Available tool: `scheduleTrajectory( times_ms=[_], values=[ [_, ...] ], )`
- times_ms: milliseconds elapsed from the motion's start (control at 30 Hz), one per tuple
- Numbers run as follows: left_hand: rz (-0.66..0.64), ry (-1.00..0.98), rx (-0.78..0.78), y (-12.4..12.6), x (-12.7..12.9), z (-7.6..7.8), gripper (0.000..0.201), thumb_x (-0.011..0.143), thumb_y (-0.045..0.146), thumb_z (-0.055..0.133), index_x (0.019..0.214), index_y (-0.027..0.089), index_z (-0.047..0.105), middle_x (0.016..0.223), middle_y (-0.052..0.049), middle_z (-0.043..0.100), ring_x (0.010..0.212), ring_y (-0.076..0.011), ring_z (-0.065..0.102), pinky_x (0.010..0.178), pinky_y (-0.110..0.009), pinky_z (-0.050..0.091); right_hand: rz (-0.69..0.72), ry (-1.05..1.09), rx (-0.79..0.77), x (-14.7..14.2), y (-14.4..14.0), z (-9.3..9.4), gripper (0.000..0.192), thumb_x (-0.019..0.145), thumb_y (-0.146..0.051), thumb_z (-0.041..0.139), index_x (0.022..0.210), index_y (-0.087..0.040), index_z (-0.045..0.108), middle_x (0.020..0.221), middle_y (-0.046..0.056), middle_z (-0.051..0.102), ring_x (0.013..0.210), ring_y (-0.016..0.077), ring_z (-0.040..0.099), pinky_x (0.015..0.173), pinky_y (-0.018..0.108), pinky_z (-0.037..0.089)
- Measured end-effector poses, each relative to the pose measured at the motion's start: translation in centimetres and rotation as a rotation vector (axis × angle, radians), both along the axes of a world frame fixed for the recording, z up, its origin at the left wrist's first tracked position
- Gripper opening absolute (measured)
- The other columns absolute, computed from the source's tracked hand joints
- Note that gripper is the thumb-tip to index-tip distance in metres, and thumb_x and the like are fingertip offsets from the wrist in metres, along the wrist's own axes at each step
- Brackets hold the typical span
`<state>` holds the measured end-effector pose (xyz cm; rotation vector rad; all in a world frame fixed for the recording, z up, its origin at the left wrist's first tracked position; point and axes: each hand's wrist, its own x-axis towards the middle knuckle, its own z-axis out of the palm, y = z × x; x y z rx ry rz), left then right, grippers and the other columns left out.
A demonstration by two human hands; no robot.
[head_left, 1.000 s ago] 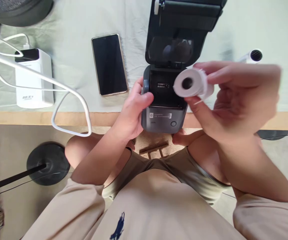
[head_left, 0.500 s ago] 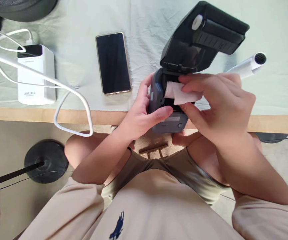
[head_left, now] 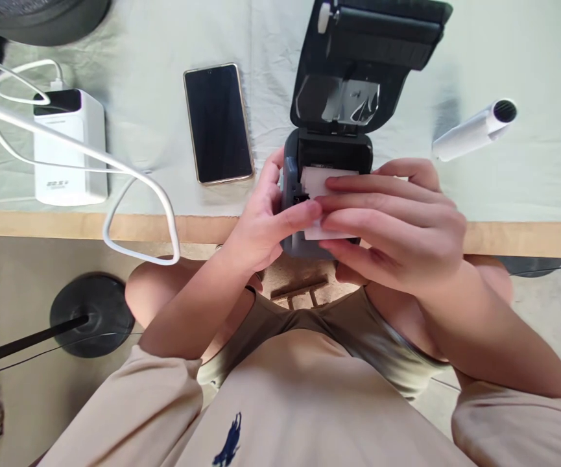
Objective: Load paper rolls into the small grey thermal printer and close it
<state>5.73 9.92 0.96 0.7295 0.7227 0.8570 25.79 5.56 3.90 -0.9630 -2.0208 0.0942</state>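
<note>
Seemingly crosswise, the paper roll [head_left: 315, 182] lies in the open label printer [head_left: 290, 174], just beneath the right hand [head_left: 401, 224], fingers slightly parted; whether they pinch it, I cannot tell. The left hand [head_left: 262, 226] clamps the printer's side, thumb by the roll's left end.

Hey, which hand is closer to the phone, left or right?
Left. The left hand is below and to the right of the phone, at the printer's left side. The right hand is farther right, over the paper.
</note>
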Motion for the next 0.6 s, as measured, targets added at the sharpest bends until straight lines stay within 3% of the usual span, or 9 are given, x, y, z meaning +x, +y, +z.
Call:
scheduleTrajectory(
  times_ms=[100,167,233,300,367,400,500,600],
  values=[
    [0.009,0.015,0.027,-0.2,0.0,0.2,0.072,0.078,0.028,0.100,0.142,0.038,0.066,0.108,0.003,0.084,0.113,-0.0297,0.084,0.095,-0.039,0.068,0.028,0.069,-0.006,0.1,-0.1,0.0,0.004,0.107,-0.038,0.076,0.103,-0.037,0.076,0.107,-0.007,0.091,0.106,0.0273,0.089,0.095,0.049,0.064],
    [0.010,0.035,0.026,-0.4,0.1,0.5,0.083,0.074,0.028,0.100,0.148,0.035,0.064,0.110,0.001,0.083,0.122,-0.0352,0.083,0.100,-0.043,0.069,-0.037,0.211,0.001,0.5,0.1,0.1,0.006,0.105,-0.035,0.075,0.105,-0.038,0.079,0.097,-0.005,0.088,0.099,0.0252,0.086,0.090,0.047,0.065],
    [0.037,0.070,0.010,-0.5,0.2,1.0,0.091,0.071,0.026,0.098,0.154,0.032,0.061,0.112,-0.002,0.081,0.130,-0.0387,0.081,0.104,-0.045,0.068,-0.165,0.338,-0.047,0.9,0.4,0.0,0.018,0.104,-0.035,0.074,0.117,-0.045,0.082,0.113,-0.004,0.085,0.114,0.0256,0.082,0.094,0.047,0.066],
    [0.042,0.100,-0.006,-0.6,0.2,1.4,0.097,0.067,0.021,0.097,0.157,0.030,0.061,0.114,-0.004,0.079,0.134,-0.0409,0.079,0.107,-0.046,0.067,-0.221,0.457,-0.136,1.3,1.0,-0.3,0.034,0.104,-0.045,0.076,0.135,-0.058,0.079,0.149,-0.009,0.076,0.148,0.0275,0.070,0.110,0.048,0.063],
    [0.020,0.115,-0.004,-0.7,0.1,1.5,0.100,0.065,0.019,0.095,0.159,0.029,0.061,0.114,-0.004,0.079,0.135,-0.0421,0.078,0.108,-0.047,0.066,-0.136,0.594,-0.266,1.6,1.6,-0.8,0.045,0.103,-0.053,0.077,0.143,-0.072,0.071,0.162,-0.018,0.068,0.167,0.0260,0.055,0.122,0.047,0.058],
    [0.019,0.117,0.007,-0.7,0.0,1.4,0.101,0.065,0.019,0.094,0.160,0.029,0.061,0.114,-0.004,0.078,0.133,-0.0420,0.078,0.107,-0.048,0.066,-0.081,0.665,-0.343,1.8,1.9,-1.0,0.046,0.102,-0.055,0.077,0.143,-0.075,0.069,0.158,-0.019,0.071,0.166,0.0252,0.057,0.125,0.046,0.056],
    [0.003,0.114,0.050,-0.5,-0.3,0.6,0.100,0.068,0.022,0.093,0.162,0.030,0.059,0.113,-0.004,0.078,0.124,-0.0394,0.081,0.104,-0.047,0.067,0.006,0.824,-0.458,2.1,2.5,-1.5,0.041,0.099,-0.062,0.078,0.140,-0.064,0.075,0.132,-0.009,0.081,0.138,0.0273,0.074,0.119,0.046,0.060],
    [-0.013,0.093,0.100,-0.3,-0.5,-0.1,0.101,0.070,0.025,0.097,0.162,0.030,0.058,0.118,-0.004,0.079,0.121,-0.0352,0.081,0.102,-0.043,0.066,0.010,0.865,-0.436,2.2,2.9,-1.8,0.035,0.099,-0.059,0.079,0.134,-0.051,0.082,0.128,-0.003,0.081,0.135,0.0270,0.073,0.119,0.046,0.059]
  ],
)
